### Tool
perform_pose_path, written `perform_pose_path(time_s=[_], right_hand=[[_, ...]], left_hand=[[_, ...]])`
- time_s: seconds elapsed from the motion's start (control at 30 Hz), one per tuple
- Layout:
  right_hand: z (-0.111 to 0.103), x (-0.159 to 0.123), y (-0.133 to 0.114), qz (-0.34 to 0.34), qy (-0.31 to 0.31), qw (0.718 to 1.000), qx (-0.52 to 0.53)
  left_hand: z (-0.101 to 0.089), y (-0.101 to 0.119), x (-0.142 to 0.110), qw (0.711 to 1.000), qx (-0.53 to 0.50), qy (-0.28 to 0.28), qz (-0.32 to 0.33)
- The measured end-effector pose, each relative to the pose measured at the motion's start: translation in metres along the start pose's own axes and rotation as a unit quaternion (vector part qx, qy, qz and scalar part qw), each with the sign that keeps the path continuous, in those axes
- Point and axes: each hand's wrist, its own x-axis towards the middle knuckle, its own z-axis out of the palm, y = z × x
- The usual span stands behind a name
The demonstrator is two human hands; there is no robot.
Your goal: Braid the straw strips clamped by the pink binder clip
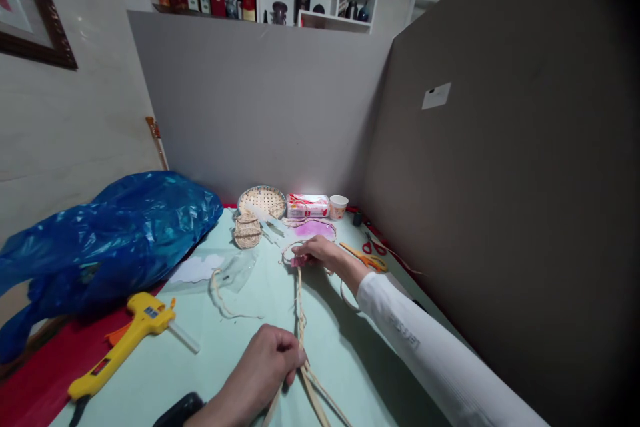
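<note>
left hand [275, 355] pinches the straw braid [301, 307] where loose strands [313, 392] fan out; right hand [320, 250] at its far end, grip unclear. braid spans between them over pale tabletop [225, 353]. best held taut, strands flat.

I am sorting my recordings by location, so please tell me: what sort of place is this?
Likely a craft corner, perhaps in a home: the glue gun, orange scissors and braid in the left hand suggest it.
</note>
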Motion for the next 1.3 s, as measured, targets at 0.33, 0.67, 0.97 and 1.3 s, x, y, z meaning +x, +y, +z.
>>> perform_pose_path(time_s=[0.33,0.67,0.97,1.3], right_hand=[[-0.018,0.022,-0.002,-0.012,0.033,0.99,0.139],[-0.006,0.027,0.017,-0.002,0.062,0.981,0.183],[-0.005,0.037,0.023,0.027,0.041,0.975,0.218],[-0.006,-0.003,0.016,-0.039,-0.016,0.961,0.274]], left_hand=[[-0.022,0.016,0.029,0.998,0.031,0.053,-0.003],[-0.03,0.014,0.043,0.999,0.025,0.037,-0.025],[-0.036,0.018,0.04,0.999,0.029,0.012,-0.035],[-0.045,0.016,0.03,0.999,0.009,0.01,-0.037]])
